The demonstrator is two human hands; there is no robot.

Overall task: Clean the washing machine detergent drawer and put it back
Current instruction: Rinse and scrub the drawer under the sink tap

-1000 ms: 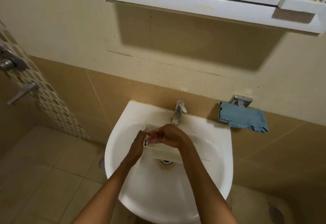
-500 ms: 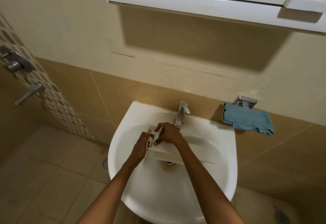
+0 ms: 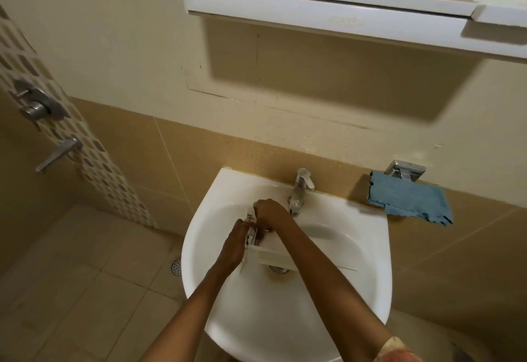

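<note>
R hand [image 3: 269, 215] has slid left and toward the back wall vs 1 s ago, and now sits over the far-left corner of the detergent drawer [image 3: 282, 257]. L hand [image 3: 232, 245] is approx where it was. Drawer is white and lies across the bowl of the white washbasin [image 3: 370, 250], its long side running right, over the basin drain [image 3: 279, 269]. L hand wraps the drawer's L end from outside, fingers up along the end wall, holding it. R hand is knuckles-up w/ fingers curled down into the L compartment; what they pinch, if anything, can't tell. Dark/grey bits show btw the two hands in that compartment. Chrome tap [image 3: 301, 190] stands just right of R hand. Blue cloth [image 3: 410, 200] hangs on a chrome wall bracket [image 3: 405, 169] right of the basin. White mirror cabinet [image 3: 328, 11] is above. Shower mixer [image 3: 37, 105] and lever tap [image 3: 58, 153] are on the L wall, floor drain [image 3: 176, 266] in the tiles.
</note>
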